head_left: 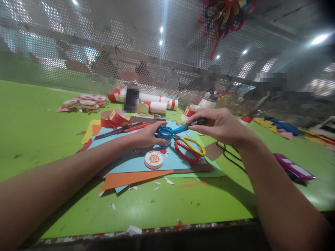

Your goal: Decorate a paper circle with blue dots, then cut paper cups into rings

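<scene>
My left hand [154, 134] curls round a small round jar [165, 131], blue at the rim and clear lower down, on light blue paper [123, 162]. In my right hand [220, 125] is what looks like a paintbrush [180, 129], black at the handle and blue lower down. It slants down to the jar's rim; its tip is hidden. Scissors with red and yellow handles [192, 148] lie beside the jar. Nearer me is a white disc [153, 159] with an orange printed centre. Orange-handled scissors [136, 127] lie beyond my left wrist, near a red paper ring [113, 119].
White-and-red paper cups [157, 106] lie in rows at the back, and decorated discs [87, 101] are piled at back left. A white bottle [209, 99] stands behind my right hand. A purple item [294, 168] lies at right. Paper scraps [134, 230] litter the table's front edge.
</scene>
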A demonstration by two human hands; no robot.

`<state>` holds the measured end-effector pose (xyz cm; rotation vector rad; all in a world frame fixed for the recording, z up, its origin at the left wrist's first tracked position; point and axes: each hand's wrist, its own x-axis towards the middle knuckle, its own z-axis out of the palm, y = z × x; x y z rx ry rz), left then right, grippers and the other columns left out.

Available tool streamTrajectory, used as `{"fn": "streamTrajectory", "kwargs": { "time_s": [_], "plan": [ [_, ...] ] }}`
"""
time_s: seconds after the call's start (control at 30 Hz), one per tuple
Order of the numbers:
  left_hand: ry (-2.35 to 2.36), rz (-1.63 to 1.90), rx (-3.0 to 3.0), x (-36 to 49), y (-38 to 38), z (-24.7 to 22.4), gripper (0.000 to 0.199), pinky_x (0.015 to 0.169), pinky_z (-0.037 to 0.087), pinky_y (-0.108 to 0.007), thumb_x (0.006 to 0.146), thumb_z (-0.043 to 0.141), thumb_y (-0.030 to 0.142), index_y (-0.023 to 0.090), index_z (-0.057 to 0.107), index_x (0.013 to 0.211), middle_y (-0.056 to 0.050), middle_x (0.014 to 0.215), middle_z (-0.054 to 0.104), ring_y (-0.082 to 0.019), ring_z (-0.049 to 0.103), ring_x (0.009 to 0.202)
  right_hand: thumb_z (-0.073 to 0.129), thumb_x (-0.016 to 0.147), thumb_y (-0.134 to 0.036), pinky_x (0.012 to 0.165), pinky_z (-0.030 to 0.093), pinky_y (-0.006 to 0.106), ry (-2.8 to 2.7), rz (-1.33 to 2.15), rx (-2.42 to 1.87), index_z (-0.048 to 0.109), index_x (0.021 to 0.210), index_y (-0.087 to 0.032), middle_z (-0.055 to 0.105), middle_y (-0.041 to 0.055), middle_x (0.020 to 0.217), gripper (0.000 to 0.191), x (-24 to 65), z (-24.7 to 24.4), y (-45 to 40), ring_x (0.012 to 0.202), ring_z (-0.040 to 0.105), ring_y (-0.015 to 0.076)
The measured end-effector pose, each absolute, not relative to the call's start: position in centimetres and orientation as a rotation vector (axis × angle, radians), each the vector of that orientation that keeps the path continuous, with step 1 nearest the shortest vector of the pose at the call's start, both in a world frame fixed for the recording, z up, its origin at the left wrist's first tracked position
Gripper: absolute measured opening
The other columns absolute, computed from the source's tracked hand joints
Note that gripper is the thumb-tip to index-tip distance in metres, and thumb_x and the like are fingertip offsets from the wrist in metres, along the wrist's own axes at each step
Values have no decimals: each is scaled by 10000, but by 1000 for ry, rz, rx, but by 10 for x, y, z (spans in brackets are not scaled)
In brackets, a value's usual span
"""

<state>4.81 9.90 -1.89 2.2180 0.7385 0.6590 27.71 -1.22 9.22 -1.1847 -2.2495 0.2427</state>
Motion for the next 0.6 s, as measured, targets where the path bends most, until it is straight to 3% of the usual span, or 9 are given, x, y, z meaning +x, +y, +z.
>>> {"fn": "streamTrajectory", "kwargs": {
  "time_s": [0.37, 0.6],
  "plan": [
    [742, 667, 2225, 47, 99, -18, 829, 972, 451, -421, 730, 756, 441, 189, 387, 1429, -151, 1376, 560, -306, 573, 1177, 676, 834, -335, 730, 501, 354, -2287, 261, -1172, 732, 912, -231, 690, 54, 894, 142, 271, 84, -6, 812, 627, 208],
    [737, 649, 2204, 48, 98, -17, 857, 942, 473, -377, 728, 751, 426, 124, 371, 1435, -176, 1344, 579, -296, 601, 1141, 690, 839, -342, 666, 456, 326, -2232, 319, -1155, 732, 891, -239, 670, 29, 837, 122, 281, 102, -21, 759, 588, 186]
  ]
}}
